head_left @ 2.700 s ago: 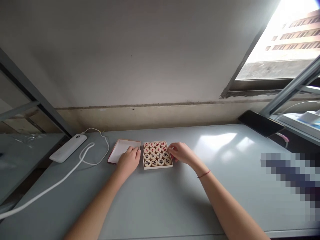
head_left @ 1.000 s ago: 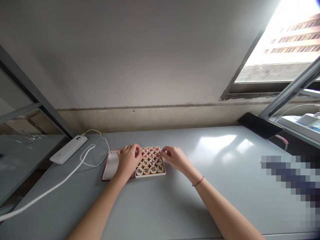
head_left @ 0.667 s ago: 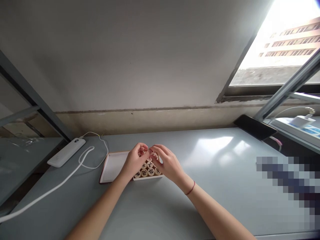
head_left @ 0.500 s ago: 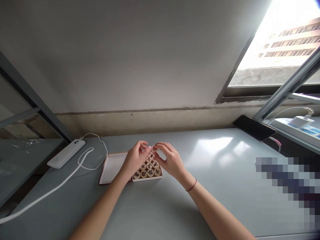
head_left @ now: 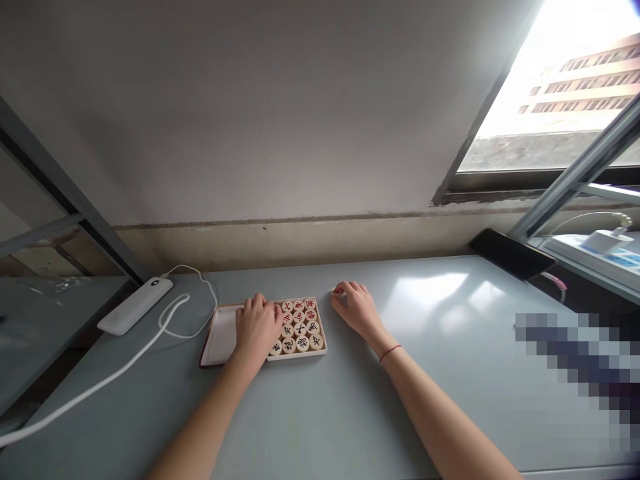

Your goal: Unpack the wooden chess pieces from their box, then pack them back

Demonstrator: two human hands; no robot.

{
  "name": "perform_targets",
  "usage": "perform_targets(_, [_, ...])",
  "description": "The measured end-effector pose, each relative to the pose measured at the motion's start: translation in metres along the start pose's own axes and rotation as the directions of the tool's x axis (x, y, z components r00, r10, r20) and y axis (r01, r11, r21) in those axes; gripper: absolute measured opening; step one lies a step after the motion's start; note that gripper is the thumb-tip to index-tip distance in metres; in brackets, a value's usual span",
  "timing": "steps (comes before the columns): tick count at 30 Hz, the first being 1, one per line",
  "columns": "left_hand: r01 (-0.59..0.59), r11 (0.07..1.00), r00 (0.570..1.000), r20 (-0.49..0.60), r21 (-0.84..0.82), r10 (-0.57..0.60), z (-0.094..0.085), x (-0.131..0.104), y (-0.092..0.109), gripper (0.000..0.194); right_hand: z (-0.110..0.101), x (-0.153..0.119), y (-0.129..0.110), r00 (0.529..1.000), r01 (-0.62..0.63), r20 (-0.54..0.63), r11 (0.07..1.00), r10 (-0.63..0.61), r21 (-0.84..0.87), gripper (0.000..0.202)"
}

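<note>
A shallow white box (head_left: 297,358) on the desk holds rows of round xiangqi pieces (head_left: 302,343), red characters at the back and black ones in front. Its lid (head_left: 223,337) lies opened out to the left. Across the inner edge of the lid and the box's left side rests my left hand (head_left: 256,328), fingers apart and a little bent, covering some pieces. Right of the box, low over the desk, my right hand (head_left: 356,308) is closed with a xiangqi piece (head_left: 334,291) at its fingertips. Most of that piece is hidden by the fingers.
A white power bank (head_left: 135,307) with a white cable (head_left: 100,387) lies at the left. At the back right a black phone (head_left: 510,255) leans by the metal frame, near a power strip (head_left: 590,257). A wall runs behind the desk.
My right hand has moved right, from above the box to the desk beside it, taking a piece along. My left hand has moved left and down onto the box's left side.
</note>
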State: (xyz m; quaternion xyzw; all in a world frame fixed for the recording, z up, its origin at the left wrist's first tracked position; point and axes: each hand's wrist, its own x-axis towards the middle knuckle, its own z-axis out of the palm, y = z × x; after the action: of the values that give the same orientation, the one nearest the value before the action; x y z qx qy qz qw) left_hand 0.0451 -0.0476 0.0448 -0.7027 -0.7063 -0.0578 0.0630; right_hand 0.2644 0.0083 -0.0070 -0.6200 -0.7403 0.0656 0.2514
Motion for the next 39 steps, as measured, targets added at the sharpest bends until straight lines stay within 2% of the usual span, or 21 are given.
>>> perform_targets(7, [0.045, 0.998, 0.999, -0.017, -0.038, -0.046, 0.003, 0.001, 0.003, 0.03, 0.0, -0.001, -0.001, 1.0, -0.012, 0.002, 1.0, 0.012, 0.026, 0.016])
perform_targets(13, [0.0, 0.992, 1.0, -0.019, -0.124, -0.002, 0.007, 0.003, -0.002, 0.024, 0.003, 0.0, 0.002, 1.0, -0.014, -0.014, 0.998, 0.015, 0.06, 0.015])
perform_targets(16, [-0.018, 0.985, 1.0, -0.027, -0.173, 0.014, 0.009, 0.005, -0.006, 0.02, 0.0, -0.001, -0.002, 0.995, 0.007, -0.102, 0.995, 0.004, 0.103, 0.015])
perform_targets(19, [-0.087, 0.944, 0.99, -0.13, -0.318, 0.048, 0.006, 0.005, -0.006, 0.017, -0.009, -0.007, -0.019, 0.96, 0.144, -0.262, 0.975, -0.096, 0.171, 0.015])
perform_targets(21, [-0.175, 0.835, 0.977, -0.199, -0.521, 0.081, 0.002, 0.004, -0.001, 0.015, -0.013, -0.014, -0.036, 0.911, 0.321, -0.334, 0.924, -0.241, 0.208, 0.02])
perform_targets(22, [-0.201, 0.744, 0.974, -0.209, -0.637, 0.085, 0.001, 0.003, 0.002, 0.015, -0.014, -0.017, -0.045, 0.878, 0.416, -0.349, 0.883, -0.326, 0.22, 0.022])
perform_targets(24, [-0.162, 0.525, 0.987, -0.148, -0.835, 0.068, 0.001, -0.001, 0.011, 0.018, -0.015, -0.024, -0.061, 0.807, 0.552, -0.391, 0.8, -0.443, 0.233, 0.022])
perform_targets(26, [-0.085, 0.351, 0.996, -0.072, -0.933, 0.05, 0.002, -0.003, 0.017, 0.02, -0.014, -0.028, -0.069, 0.765, 0.608, -0.433, 0.757, -0.476, 0.241, 0.021])
perform_targets(28, [-0.032, 0.286, 0.999, -0.03, -0.958, 0.011, 0.003, -0.005, 0.021, 0.021, -0.012, -0.027, -0.068, 0.775, 0.59, -0.443, 0.767, -0.45, 0.253, 0.02])
perform_targets(30, [0.002, 0.31, 0.999, -0.009, -0.951, -0.033, 0.004, -0.005, 0.021, 0.022, -0.011, -0.021, -0.056, 0.831, 0.5, -0.417, 0.824, -0.369, 0.266, 0.017])
perform_targets(33, [0.021, 0.397, 0.999, -0.001, -0.918, -0.054, 0.002, -0.003, 0.016, 0.024, -0.008, -0.01, -0.03, 0.917, 0.269, -0.367, 0.924, -0.159, 0.272, 0.01])
perform_targets(36, [-0.022, 0.541, 0.998, -0.051, -0.841, -0.038, 0.002, 0.0, 0.009, 0.023, -0.001, -0.002, -0.006, 0.957, 0.098, -0.291, 0.955, -0.013, 0.28, 0.008])
perform_targets(39, [-0.102, 0.726, 0.99, -0.139, -0.68, 0.009, 0.006, 0.005, -0.001, 0.022, 0.006, 0.001, 0.006, 0.984, 0.017, -0.173, 0.962, 0.031, 0.272, 0.009])
